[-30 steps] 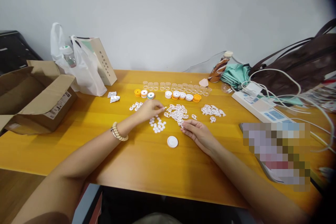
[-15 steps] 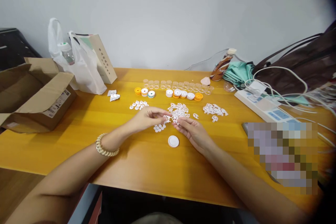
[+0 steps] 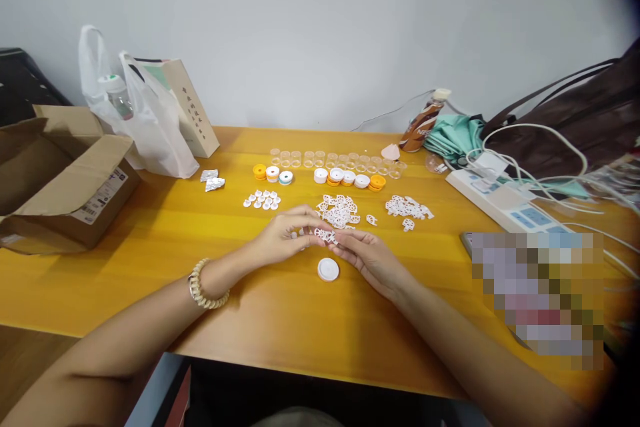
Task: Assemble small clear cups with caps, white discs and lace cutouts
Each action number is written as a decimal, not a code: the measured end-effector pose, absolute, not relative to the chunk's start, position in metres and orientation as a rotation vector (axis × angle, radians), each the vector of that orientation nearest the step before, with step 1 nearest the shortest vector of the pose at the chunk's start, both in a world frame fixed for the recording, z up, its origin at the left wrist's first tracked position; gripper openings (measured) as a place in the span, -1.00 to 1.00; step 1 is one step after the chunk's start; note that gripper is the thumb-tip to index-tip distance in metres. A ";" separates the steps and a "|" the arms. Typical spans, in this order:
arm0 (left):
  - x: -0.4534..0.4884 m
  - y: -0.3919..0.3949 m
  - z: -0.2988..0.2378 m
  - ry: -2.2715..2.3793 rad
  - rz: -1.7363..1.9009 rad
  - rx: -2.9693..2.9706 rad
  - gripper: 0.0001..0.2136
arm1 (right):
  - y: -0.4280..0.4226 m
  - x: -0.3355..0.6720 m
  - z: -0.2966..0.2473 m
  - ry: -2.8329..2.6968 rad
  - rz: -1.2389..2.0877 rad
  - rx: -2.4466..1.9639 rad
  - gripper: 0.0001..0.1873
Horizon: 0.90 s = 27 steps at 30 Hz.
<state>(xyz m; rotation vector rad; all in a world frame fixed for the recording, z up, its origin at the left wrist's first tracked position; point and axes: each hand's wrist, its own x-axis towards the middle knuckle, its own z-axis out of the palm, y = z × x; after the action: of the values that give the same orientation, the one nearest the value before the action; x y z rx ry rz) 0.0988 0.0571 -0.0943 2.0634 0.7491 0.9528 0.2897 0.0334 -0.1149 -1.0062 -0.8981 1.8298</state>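
Between my two hands is a small white openwork plastic piece (image 3: 326,236); it may be two pieces put together, I cannot tell. My left hand (image 3: 287,235) pinches its left side, and the fingers of my right hand (image 3: 370,255) close on its right side. Just beyond them lies a pile of similar white openwork pieces (image 3: 340,209). A round white lid (image 3: 329,269) rests on the table below my fingers. Small white caps (image 3: 263,199) lie grouped to the left, while other small white discs are mostly hidden behind my left hand.
Clear cups (image 3: 320,159) stand in a row at the back, with white and orange round caps (image 3: 349,178) before them. More white pieces (image 3: 407,207) lie right. A cardboard box (image 3: 75,180) and plastic bag (image 3: 155,127) stand left; a power strip (image 3: 500,200) and bottle (image 3: 425,121) are right.
My hands have come together and slightly nearer to me. The white pieces, held apart before in each hand, now meet between my fingers. The view has shifted slightly.
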 end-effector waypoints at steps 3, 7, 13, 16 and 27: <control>0.100 0.058 -0.097 0.702 0.947 2.118 -0.80 | 0.031 0.290 -0.112 -0.910 1.886 -1.001 -0.90; 0.100 0.061 -0.103 0.675 0.920 2.093 -0.79 | 0.030 0.290 -0.110 -0.903 1.909 -0.998 -0.90; 0.100 0.062 -0.103 0.663 0.881 2.042 -0.78 | 0.030 0.292 -0.112 -0.922 1.912 -0.980 -0.89; 0.101 0.061 -0.102 0.668 0.864 2.038 -0.77 | 0.030 0.292 -0.111 -0.910 1.890 -0.983 -0.90; 0.103 0.054 -0.102 0.736 0.856 2.037 -0.72 | 0.029 0.290 -0.113 -0.916 1.810 -1.038 -0.89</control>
<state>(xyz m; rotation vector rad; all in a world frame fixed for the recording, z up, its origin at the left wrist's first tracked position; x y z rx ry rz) 0.1031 0.0539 -0.1024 2.0373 0.7358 0.8560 0.2896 0.0294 -0.1134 -1.0380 -0.9156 1.8105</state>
